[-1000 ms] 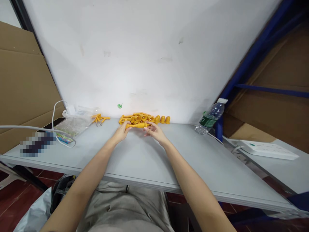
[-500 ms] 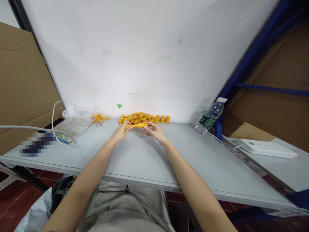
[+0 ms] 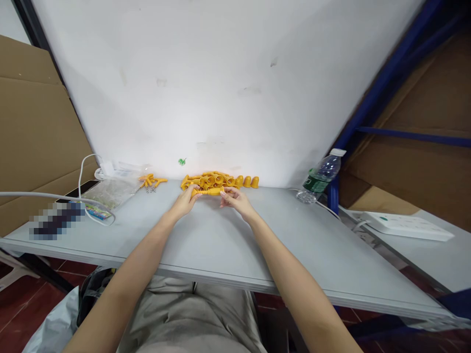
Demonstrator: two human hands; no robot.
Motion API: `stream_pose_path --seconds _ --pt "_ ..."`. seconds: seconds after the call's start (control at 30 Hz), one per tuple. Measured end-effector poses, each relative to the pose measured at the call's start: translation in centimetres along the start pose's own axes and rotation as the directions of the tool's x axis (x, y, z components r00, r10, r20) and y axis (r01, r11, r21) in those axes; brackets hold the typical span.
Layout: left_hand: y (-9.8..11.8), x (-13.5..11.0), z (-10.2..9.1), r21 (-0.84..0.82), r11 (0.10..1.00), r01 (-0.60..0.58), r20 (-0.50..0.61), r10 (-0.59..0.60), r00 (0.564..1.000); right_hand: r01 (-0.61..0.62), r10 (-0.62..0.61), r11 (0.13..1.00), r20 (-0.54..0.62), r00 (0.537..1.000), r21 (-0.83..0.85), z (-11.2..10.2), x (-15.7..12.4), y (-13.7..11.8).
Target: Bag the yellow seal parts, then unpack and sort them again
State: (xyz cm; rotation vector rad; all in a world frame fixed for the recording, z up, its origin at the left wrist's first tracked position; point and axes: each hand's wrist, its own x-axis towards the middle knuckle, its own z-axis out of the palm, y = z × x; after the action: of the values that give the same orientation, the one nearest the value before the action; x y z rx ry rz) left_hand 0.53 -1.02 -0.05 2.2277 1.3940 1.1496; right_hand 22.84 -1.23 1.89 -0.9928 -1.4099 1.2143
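A slim yellow plastic piece with a ridged, handle-like shape [image 3: 210, 191] lies level between my two hands, just in front of the pile. My left hand [image 3: 184, 201] pinches its left end. Thumb and fingers of my right hand [image 3: 235, 200] close on its right end. Behind it, against the wall, several yellow cup-shaped and stick-like parts [image 3: 219, 179] are heaped. To the right of the heap, yellow cups [image 3: 254, 182] stand upside down in a row. The exact kind of the held piece is too small to make out.
Yellow branching pieces with metal bits [image 3: 151, 181] lie at the back left. Near them are a clear plastic bag [image 3: 114, 191], a phone-like dark slab and a white cable [image 3: 83, 181]. A water bottle [image 3: 321, 177] leans at the right; a white power strip [image 3: 406, 226] lies beyond.
Almost nothing differs. The right fingers have shifted slightly on the yellow piece, which stays held between both hands.
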Motion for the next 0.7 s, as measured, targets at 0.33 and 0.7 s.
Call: stream_pose_path --seconds 0.33,0.7 --pt "0.3 0.0 0.0 0.018 1.000 -0.016 0.023 0.016 1.000 -0.099 0.098 0.989 -0.014 0.995 -0.108 -0.1 -0.2 -0.6" --pt "0.0 -0.1 0.0 0.020 1.000 -0.019 0.017 0.019 1.000 0.037 -0.034 0.998 0.058 0.998 -0.045 -0.8 -0.1 -0.4"
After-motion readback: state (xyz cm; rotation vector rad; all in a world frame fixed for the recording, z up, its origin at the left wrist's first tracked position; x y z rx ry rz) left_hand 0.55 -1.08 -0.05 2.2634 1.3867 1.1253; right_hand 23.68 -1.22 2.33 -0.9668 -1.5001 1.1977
